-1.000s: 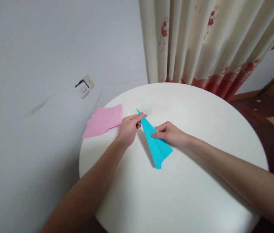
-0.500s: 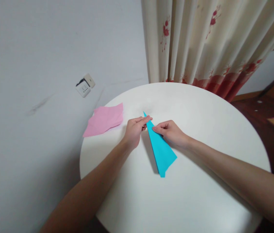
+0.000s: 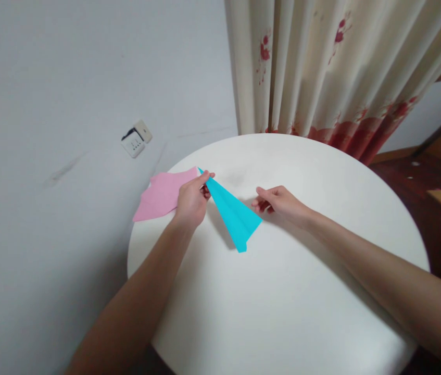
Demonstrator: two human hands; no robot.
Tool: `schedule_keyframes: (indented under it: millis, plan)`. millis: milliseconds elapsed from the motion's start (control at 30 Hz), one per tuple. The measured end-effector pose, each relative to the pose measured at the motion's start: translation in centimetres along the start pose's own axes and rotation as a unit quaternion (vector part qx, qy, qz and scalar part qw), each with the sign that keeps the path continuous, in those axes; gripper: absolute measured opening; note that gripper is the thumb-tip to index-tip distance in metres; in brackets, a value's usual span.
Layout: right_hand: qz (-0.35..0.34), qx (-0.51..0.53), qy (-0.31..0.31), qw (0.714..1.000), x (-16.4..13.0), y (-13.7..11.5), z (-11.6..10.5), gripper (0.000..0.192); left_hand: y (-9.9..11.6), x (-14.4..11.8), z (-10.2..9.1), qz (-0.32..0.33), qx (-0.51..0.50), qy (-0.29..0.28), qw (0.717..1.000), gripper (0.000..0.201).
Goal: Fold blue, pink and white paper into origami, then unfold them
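The folded blue paper plane (image 3: 232,214) is pinched at its nose by the left hand (image 3: 191,200), beside the pink paper sheet (image 3: 165,192) on the round white table (image 3: 302,291). The right hand (image 3: 278,200) is loosely curled, holding nothing. The plane looks light and easily bent.

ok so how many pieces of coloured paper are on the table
2. The blue folded paper lies mid-table, its tip pinched by the left hand. The pink paper sits at the table's left edge, overhanging it. None seems hidden.
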State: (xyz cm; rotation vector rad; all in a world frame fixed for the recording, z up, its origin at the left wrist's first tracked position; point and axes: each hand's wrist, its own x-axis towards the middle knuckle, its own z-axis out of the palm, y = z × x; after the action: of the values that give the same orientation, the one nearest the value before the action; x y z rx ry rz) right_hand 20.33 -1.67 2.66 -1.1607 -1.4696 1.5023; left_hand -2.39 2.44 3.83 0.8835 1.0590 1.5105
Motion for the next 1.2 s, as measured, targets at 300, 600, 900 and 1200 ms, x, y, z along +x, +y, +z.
schedule_keyframes:
  millis: [300,600,900,1200]
  plan:
    - [-0.025,0.069,-0.074,0.995,-0.7,1.0,2.9,0.050,-2.3,-4.0,2.6,-0.051,0.058,-0.110,0.991,0.034]
    - [0.004,0.104,-0.092,0.990,-1.1,1.0,2.7,0.045,-0.9,-1.0,0.5,-0.015,0.025,-0.006,1.000,0.037]
    - [-0.022,0.086,0.068,0.994,-0.1,1.4,3.0,0.040,-2.9,-4.2,2.1,-0.082,0.148,-0.228,0.959,0.041]
    - [0.077,0.071,-0.025,0.994,-0.8,1.1,2.9,0.035,-3.3,-4.4,2.4,-0.002,0.176,-0.185,0.967,0.037]
